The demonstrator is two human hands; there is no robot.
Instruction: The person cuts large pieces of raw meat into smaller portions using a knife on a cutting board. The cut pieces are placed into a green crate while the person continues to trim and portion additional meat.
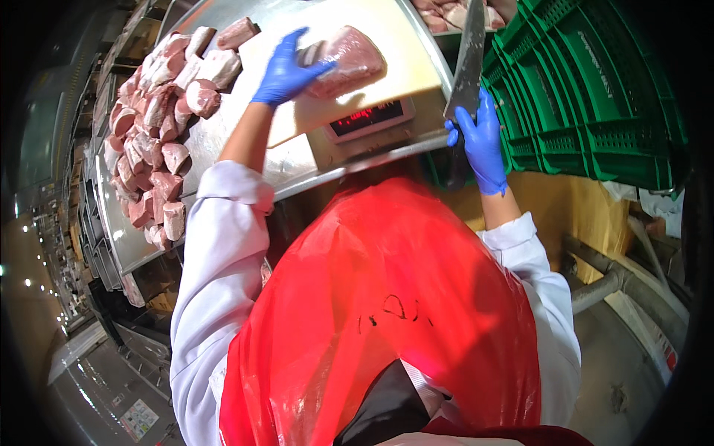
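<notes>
A slab of pale pink raw meat (355,63) lies on the white cutting board (405,44). Beside its left end is my left hand (286,74), in a blue glove, with fingers spread apart and the thumb reaching to the meat; whether it presses on it I cannot tell. My right hand (483,141), also gloved in blue, is closed round the dark handle of a large knife (470,63). The blade points up and away, off the board's right side, apart from the meat.
Many cut meat chunks (152,137) are heaped on the metal table (212,141) at left. A scale with a lit red display (370,117) sits at the board's near edge. Green plastic crates (573,89) stand at right. More meat (454,15) lies in a tray at the far side.
</notes>
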